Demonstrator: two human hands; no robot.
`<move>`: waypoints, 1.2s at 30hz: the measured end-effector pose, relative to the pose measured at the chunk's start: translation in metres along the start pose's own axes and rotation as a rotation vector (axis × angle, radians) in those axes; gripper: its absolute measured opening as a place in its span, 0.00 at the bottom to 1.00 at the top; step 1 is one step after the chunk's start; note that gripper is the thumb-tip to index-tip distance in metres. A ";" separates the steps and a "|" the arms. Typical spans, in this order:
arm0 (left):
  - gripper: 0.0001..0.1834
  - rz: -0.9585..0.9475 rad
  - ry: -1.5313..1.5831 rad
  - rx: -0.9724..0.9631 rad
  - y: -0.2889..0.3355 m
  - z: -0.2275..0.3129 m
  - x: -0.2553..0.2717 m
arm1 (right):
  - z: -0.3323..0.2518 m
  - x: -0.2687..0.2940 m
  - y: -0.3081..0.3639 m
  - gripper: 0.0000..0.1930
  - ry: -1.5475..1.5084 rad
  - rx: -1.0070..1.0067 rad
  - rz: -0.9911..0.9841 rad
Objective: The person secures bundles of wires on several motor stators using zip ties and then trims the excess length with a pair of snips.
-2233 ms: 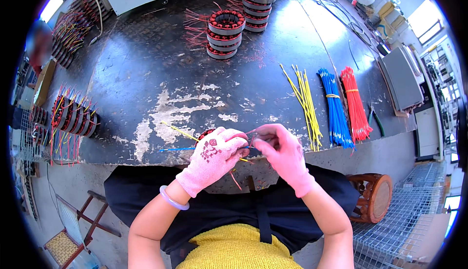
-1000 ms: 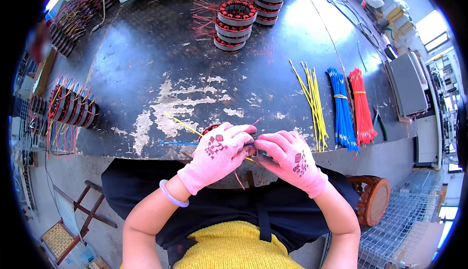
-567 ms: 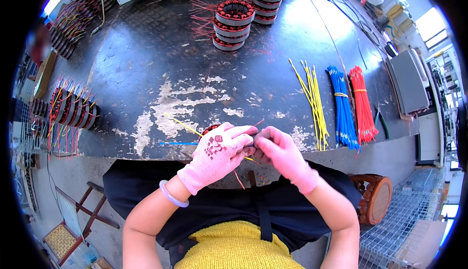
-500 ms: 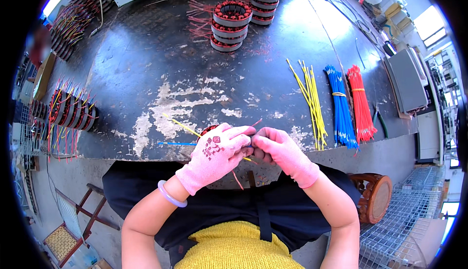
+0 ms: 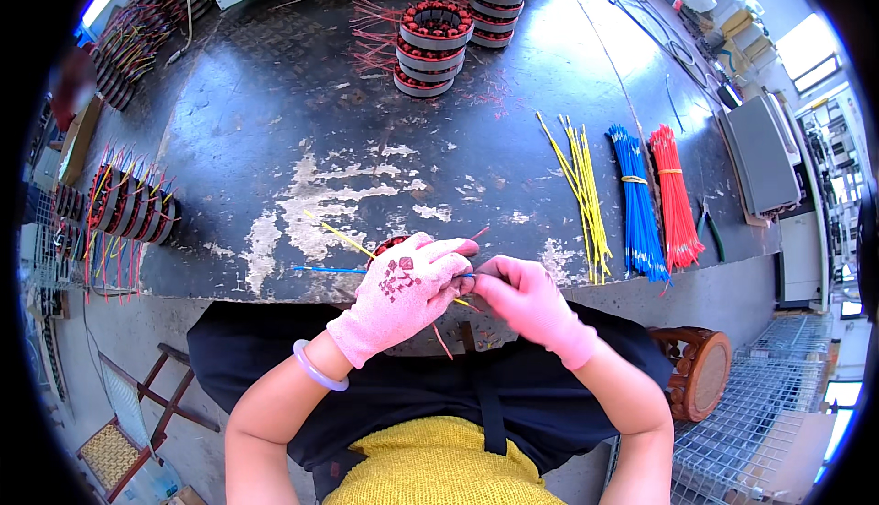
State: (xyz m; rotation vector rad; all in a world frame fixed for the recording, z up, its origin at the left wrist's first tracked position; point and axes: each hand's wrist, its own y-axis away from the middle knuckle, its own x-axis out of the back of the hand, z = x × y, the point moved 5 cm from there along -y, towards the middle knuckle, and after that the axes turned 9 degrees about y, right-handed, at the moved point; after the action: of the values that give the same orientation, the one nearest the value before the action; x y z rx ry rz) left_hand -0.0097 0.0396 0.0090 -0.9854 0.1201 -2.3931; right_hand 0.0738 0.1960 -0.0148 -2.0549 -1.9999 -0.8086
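My left hand (image 5: 398,287), in a pink glove, is closed over a motor stator (image 5: 388,244) at the table's near edge. Only a bit of its red winding shows past the glove; the rest is hidden. A yellow wire (image 5: 341,234) and a blue wire (image 5: 322,271) stick out to the left of it, and a thin red lead (image 5: 443,341) hangs below. My right hand (image 5: 531,308), gloved too, pinches close to the left fingertips, where a speck of blue wire (image 5: 469,275) shows. Its fingertips are partly hidden.
Yellow wires (image 5: 582,189), a blue wire bundle (image 5: 638,212) and a red wire bundle (image 5: 675,203) lie right, beside pliers (image 5: 710,228). Stacked stators (image 5: 430,61) stand at the back. More stators with wires (image 5: 133,207) lie left. A wooden stool (image 5: 705,372) is at right below.
My right hand has turned and dropped slightly, its fingers folding in by the left fingertips. My left hand keeps its hold on the stator.
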 end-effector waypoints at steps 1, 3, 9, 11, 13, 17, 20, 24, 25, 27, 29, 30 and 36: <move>0.07 0.007 0.002 -0.008 0.002 -0.001 -0.001 | 0.008 -0.013 0.004 0.10 -0.449 -0.308 -0.229; 0.07 0.028 0.003 -0.026 0.004 -0.003 0.001 | 0.000 -0.010 0.004 0.14 -0.372 -0.294 -0.217; 0.09 0.025 0.043 -0.014 0.000 -0.001 0.001 | -0.050 0.008 0.018 0.08 0.718 0.540 0.397; 0.08 0.025 0.044 -0.013 0.002 -0.003 0.000 | -0.044 0.005 0.016 0.09 0.719 0.535 0.337; 0.07 0.019 0.033 -0.031 0.001 -0.002 0.001 | -0.033 0.003 0.010 0.08 0.571 0.482 0.288; 0.07 0.008 0.021 -0.061 0.000 0.003 0.001 | 0.011 -0.008 -0.009 0.08 -0.325 -0.256 -0.191; 0.08 0.036 0.037 -0.059 0.004 -0.002 0.001 | -0.021 0.009 0.005 0.11 0.070 -0.032 0.132; 0.09 0.029 0.058 -0.047 0.000 0.001 0.001 | -0.042 0.007 0.029 0.22 0.845 0.568 0.505; 0.07 0.025 0.062 -0.044 0.001 0.001 -0.001 | -0.040 0.000 0.030 0.22 0.959 0.577 0.477; 0.05 0.024 0.052 -0.039 0.001 0.001 0.000 | -0.024 0.005 0.012 0.14 0.531 0.270 0.261; 0.06 0.012 0.036 -0.043 0.000 0.001 0.001 | -0.001 -0.008 0.012 0.11 -0.286 -0.358 -0.155; 0.07 0.014 0.027 -0.049 0.000 0.001 0.001 | 0.003 -0.011 0.012 0.13 -0.527 -0.348 -0.210; 0.06 0.033 0.033 -0.064 0.001 0.001 0.002 | -0.024 0.009 0.018 0.09 0.392 0.233 0.153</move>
State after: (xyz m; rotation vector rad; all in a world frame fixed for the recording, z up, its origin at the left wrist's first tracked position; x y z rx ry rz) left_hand -0.0093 0.0378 0.0107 -0.9654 0.2249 -2.3891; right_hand 0.0839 0.1904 0.0142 -1.7356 -1.6201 -0.8276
